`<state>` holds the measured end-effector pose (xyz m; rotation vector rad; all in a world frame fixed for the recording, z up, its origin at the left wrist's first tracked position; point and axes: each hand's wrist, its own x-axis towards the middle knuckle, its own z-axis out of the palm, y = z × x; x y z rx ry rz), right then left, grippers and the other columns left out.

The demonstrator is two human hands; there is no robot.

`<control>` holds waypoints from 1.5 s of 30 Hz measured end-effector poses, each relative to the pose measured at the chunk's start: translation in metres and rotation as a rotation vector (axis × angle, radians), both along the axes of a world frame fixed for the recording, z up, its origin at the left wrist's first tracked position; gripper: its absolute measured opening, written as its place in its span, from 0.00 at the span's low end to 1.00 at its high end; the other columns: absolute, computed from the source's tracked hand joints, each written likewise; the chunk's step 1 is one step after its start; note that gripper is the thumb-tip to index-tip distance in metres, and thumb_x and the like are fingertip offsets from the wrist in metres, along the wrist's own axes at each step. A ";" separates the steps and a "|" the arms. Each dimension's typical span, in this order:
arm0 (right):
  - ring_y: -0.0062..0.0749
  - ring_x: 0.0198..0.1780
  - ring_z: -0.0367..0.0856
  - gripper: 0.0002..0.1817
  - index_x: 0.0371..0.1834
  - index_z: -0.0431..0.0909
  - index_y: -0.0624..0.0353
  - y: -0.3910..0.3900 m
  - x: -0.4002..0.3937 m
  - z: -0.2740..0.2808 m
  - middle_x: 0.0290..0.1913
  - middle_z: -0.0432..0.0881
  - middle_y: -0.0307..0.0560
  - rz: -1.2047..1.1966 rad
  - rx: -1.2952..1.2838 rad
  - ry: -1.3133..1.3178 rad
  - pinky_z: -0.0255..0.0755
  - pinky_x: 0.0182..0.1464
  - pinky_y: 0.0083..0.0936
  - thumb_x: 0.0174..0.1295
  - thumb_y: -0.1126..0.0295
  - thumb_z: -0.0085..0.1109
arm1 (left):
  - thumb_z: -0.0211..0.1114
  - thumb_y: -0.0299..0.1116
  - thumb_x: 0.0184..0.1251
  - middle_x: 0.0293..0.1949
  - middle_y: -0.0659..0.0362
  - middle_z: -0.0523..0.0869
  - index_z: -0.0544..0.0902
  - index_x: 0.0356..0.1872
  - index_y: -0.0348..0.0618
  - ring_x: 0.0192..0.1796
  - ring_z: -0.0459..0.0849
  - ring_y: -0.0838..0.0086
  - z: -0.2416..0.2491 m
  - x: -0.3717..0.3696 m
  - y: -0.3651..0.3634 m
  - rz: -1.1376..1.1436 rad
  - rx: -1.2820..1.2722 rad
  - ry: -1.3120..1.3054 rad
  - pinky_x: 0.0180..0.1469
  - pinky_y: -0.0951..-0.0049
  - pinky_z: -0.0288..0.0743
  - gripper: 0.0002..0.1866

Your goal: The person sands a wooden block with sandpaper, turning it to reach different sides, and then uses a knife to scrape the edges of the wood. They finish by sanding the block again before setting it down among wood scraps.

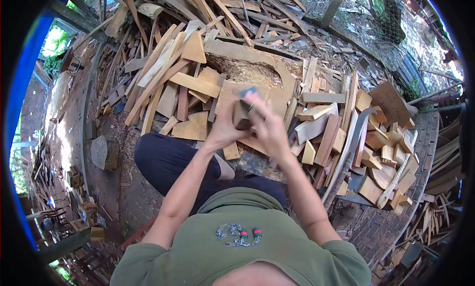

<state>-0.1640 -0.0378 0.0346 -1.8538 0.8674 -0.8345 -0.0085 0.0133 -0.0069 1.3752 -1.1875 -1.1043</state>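
My left hand (222, 133) is wrapped round the near-left side of a small brown wooden block (241, 115). The block is held up in front of my knees, above a flat wooden board (228, 95). Against the block's right side lies my right hand (268, 125), its fingers bent and smeared by motion. At those fingertips shows a small flat blue piece (247, 92), too blurred to name its kind. My right palm hides part of the block.
Scrap wood (194, 126) is heaped on the left, and cut blocks (383, 159) pile up on the right. A curved grey strip (354, 150) runs beside them. Behind the board is a hollow with wood chips (242, 70). A stump (105, 153) stands on the left.
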 end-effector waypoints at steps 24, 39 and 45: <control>0.29 0.58 0.77 0.24 0.67 0.67 0.58 0.019 -0.038 -0.076 0.61 0.72 0.46 -0.164 1.081 -0.608 0.73 0.59 0.29 0.74 0.58 0.52 | 0.51 0.47 0.78 0.45 0.58 0.84 0.71 0.66 0.43 0.36 0.87 0.74 0.010 -0.013 0.014 -0.299 0.600 0.565 0.26 0.78 0.74 0.24; 0.30 0.62 0.73 0.33 0.63 0.68 0.56 0.025 -0.068 -0.046 0.59 0.71 0.43 0.084 0.818 -0.470 0.70 0.63 0.26 0.55 0.71 0.74 | 0.55 0.40 0.77 0.51 0.60 0.80 0.75 0.62 0.43 0.53 0.78 0.77 -0.017 -0.032 0.025 0.264 0.409 0.671 0.57 0.72 0.71 0.19; 0.35 0.65 0.72 0.35 0.68 0.65 0.56 0.022 -0.062 -0.042 0.61 0.73 0.48 0.166 0.798 -0.355 0.67 0.66 0.29 0.59 0.67 0.72 | 0.58 0.34 0.74 0.55 0.58 0.77 0.69 0.67 0.40 0.58 0.75 0.75 -0.008 -0.031 0.044 0.399 0.299 0.876 0.62 0.70 0.67 0.23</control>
